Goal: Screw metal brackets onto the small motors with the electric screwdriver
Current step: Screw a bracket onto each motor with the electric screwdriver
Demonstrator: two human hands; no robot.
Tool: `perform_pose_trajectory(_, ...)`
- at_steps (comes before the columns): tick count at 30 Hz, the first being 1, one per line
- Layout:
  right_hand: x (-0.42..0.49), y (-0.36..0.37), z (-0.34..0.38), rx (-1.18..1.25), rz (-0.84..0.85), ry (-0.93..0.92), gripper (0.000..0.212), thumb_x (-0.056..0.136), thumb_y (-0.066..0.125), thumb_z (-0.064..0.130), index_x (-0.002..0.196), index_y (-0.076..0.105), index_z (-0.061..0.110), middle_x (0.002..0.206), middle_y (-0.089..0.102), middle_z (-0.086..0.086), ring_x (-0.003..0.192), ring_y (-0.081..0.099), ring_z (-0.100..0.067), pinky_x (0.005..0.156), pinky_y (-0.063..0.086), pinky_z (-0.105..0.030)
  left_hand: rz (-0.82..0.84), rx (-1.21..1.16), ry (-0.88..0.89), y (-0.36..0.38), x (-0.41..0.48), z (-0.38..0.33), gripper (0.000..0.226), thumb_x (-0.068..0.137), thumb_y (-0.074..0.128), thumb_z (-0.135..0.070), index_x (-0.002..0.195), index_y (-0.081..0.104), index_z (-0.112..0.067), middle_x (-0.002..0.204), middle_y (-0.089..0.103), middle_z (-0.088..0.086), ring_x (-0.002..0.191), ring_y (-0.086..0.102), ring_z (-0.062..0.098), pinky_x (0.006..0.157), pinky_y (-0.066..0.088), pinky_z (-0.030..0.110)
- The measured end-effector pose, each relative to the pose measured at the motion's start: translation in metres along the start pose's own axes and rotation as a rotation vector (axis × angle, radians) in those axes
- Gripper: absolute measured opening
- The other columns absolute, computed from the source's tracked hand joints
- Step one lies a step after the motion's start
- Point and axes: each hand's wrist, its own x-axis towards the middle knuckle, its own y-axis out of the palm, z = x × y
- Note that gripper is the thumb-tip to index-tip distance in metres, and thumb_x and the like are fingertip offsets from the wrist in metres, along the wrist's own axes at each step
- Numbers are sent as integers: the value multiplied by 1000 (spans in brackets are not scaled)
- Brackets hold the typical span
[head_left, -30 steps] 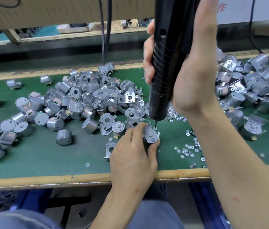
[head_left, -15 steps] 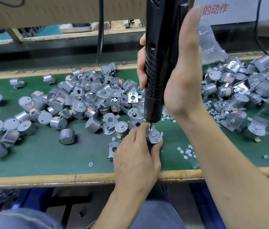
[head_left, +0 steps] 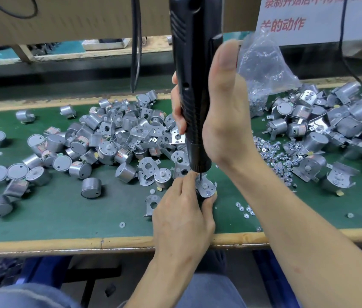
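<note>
My right hand point(head_left: 224, 116) grips the black electric screwdriver point(head_left: 194, 85), held upright with its bit touching down on a bracket. My left hand point(head_left: 182, 212) pinches a small silver motor with a metal bracket point(head_left: 206, 187) on top, on the green mat near the front edge. The bit meets the bracket's far edge just beside my left fingertips. The motor body is mostly hidden under my fingers.
A big pile of motors and loose brackets point(head_left: 117, 138) lies left of centre. Bracketed motors point(head_left: 322, 121) heap at the right. Small screws point(head_left: 275, 154) scatter beside a clear plastic bag point(head_left: 262, 70). The wooden table edge point(head_left: 100, 242) runs along the front. Cables point(head_left: 136, 41) hang behind.
The screwdriver has come down and slightly left, so its bit now sits on the bracket. My left hand keeps hold of the motor in nearly the same spot.
</note>
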Motion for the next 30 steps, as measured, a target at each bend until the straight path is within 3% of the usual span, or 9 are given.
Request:
perform_pose_trajectory(13,-12,-1,5,-110,-93,-60,88,87,30,76,85,53,-9,64,58,-7,51,58,-24,49,48,-33,16,20,1,0,-1,-1,47,78,79,-30,118,62,-15,101,66,-3,84,65,25,58,46,31)
perform_pose_trajectory(17,-21,-2,10,-187,-175,-44,55,93,37,69,92,54,16,71,61,0,59,62,-24,55,54,-43,20,39,7,-1,-2,-2,45,75,80,-28,115,64,-12,98,66,-2,83,66,26,58,45,31)
perform_pose_trajectory(20,-31,-4,15,-281,-166,-20,33,102,42,53,101,56,23,80,66,-4,68,65,-27,63,54,-51,14,40,6,0,-2,-2,36,77,76,-27,106,63,-10,92,63,-1,79,63,28,56,37,30)
perform_pose_trajectory(22,-42,-10,16,-353,-162,-2,28,102,47,49,107,59,25,85,68,-3,72,66,-21,66,55,-42,7,35,19,-1,-2,-1,32,77,73,-26,102,63,-10,91,63,0,79,62,29,57,37,31)
perform_pose_trajectory(24,-61,-19,12,-442,-190,32,24,101,58,44,113,63,24,92,71,9,85,68,-9,76,55,-28,2,20,46,-1,-2,1,32,76,68,-27,104,64,-10,94,64,0,83,63,28,59,42,34)
perform_pose_trajectory(26,-87,-29,5,-544,-223,114,25,99,64,40,117,67,23,104,71,15,104,67,-7,90,54,-29,28,-23,56,2,-4,5,41,77,68,-27,116,63,-14,102,66,-3,91,64,24,69,48,35)
perform_pose_trajectory(30,-137,-43,-2,-669,-270,280,24,92,70,40,115,68,31,112,69,19,108,66,-4,95,54,-28,-18,-128,73,2,-11,9,47,81,71,-30,123,61,-13,107,67,-4,95,64,21,82,50,32)
